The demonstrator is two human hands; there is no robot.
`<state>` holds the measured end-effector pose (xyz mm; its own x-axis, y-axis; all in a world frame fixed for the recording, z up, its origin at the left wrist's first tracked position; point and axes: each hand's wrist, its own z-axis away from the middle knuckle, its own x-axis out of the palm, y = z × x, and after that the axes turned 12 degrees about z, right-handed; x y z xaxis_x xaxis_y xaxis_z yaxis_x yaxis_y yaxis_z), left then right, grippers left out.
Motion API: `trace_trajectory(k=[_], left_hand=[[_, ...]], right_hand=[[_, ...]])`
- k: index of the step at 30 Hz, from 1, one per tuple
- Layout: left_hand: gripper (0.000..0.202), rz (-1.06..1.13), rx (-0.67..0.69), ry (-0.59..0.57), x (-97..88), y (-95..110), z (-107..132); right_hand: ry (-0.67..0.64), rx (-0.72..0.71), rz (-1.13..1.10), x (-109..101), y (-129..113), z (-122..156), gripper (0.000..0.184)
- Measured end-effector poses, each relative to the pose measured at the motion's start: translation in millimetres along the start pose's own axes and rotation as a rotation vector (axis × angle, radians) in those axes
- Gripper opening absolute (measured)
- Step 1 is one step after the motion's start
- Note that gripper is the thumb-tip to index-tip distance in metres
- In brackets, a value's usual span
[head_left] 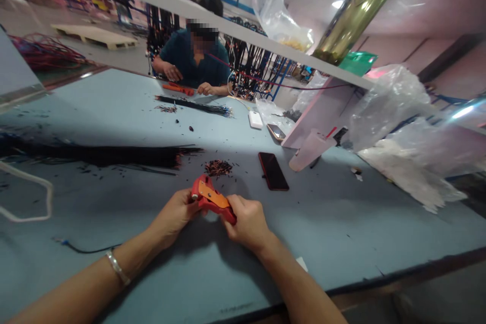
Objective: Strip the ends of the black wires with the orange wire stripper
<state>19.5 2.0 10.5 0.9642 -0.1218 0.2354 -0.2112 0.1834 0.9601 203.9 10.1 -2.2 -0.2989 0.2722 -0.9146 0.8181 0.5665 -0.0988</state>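
Note:
My right hand (246, 217) is wrapped round the handles of a red and orange wire stripper (214, 196), held above the table. At the tool's head, the fingers of my left hand (180, 207) are pinched together; what is between them is hidden. A thin black wire (89, 251) with a blue-sleeved end lies to the left and passes behind my left forearm, so its other end is out of sight. Just beyond the tool lies a heap of short dark and copper-coloured offcuts (218, 167). A thick bundle of black wires (114, 155) stretches away to the left.
A dark phone (273, 171) lies right of the offcuts, near a whitish holder (309, 151). Across the table (341, 228) sits a co-worker (193, 55) by another wire bundle (197, 106) and an orange tool (178, 89). A shelf (235, 25) spans above; plastic bags (410, 162) lie right.

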Motion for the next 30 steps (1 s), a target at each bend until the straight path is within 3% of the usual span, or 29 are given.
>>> trace_trajectory(k=[5,9,13,17,19,21,26,30], left_hand=[[0.029,-0.098,0.076,0.2,-4.9,12,0],[0.024,-0.196,0.189,0.377,-20.3,16,-6],[0.024,-0.168,0.228,0.408,-30.6,9,-12],[0.026,-0.174,0.214,0.384,-29.7,5,-11],[0.025,-0.198,0.203,0.381,-26.5,7,-10],[0.023,-0.245,0.198,0.389,-22.8,12,-8],[0.02,-0.372,0.187,0.402,-17.8,20,-5],[0.027,-0.458,0.169,0.427,-19.7,18,-7]], right_hand=[[0.069,0.255,-0.351,-11,10,-3,0.018],[-0.058,0.466,-0.919,-17,23,0,0.022],[-0.155,0.592,-1.283,-22,27,5,0.029],[-0.22,0.609,-1.411,-23,24,6,0.031],[-0.208,0.585,-1.326,-24,24,5,0.031],[-0.183,0.519,-1.106,-26,24,6,0.029],[0.049,0.224,-0.202,-25,25,9,0.035],[-0.028,0.056,0.116,-15,22,10,0.046]])
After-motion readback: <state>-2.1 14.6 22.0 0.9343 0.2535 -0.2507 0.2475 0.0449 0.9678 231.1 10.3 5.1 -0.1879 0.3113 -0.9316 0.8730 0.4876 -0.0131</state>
